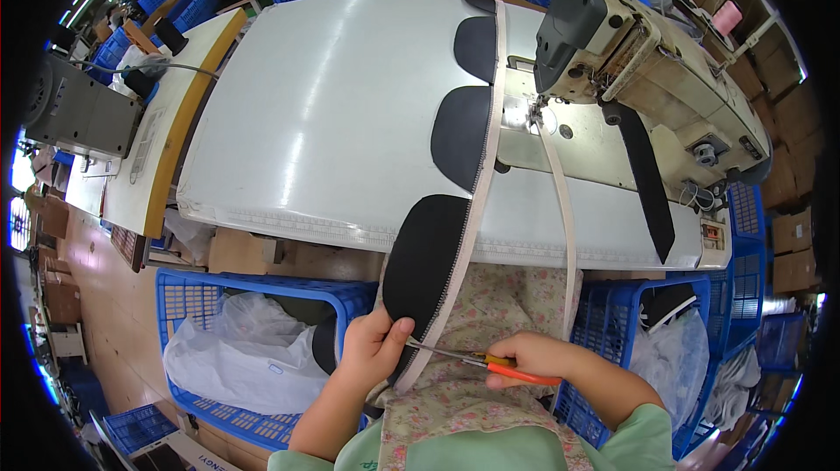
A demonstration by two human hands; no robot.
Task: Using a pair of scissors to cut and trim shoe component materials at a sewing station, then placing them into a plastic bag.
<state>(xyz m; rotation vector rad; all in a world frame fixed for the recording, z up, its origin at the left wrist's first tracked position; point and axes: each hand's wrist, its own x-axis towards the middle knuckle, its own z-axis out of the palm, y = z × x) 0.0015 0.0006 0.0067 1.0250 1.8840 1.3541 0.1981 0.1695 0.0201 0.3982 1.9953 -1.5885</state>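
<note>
My left hand (374, 344) pinches the lower edge of a black rounded fabric piece (426, 252) over my lap. Along the piece's right side runs a pale pink zipper tape (483, 169), which also joins several like black pieces up the white table. Orange-handled scissors (477, 358) are gripped in my right hand (534, 355). Their blades point left and reach the tape beside my left thumb; whether they are open there I cannot tell. A second pale tape (560, 186) hangs from the needle area of the sewing machine (656, 68) to my floral apron (507, 296).
The white table (289, 121) spans the middle. A black pointed strip (646, 182) lies right of the needle. Blue crates with plastic bags stand below, one at left (262, 283) and one at right (604, 331). Another machine (83, 108) stands far left. Pink thread cones (727, 17) are upper right.
</note>
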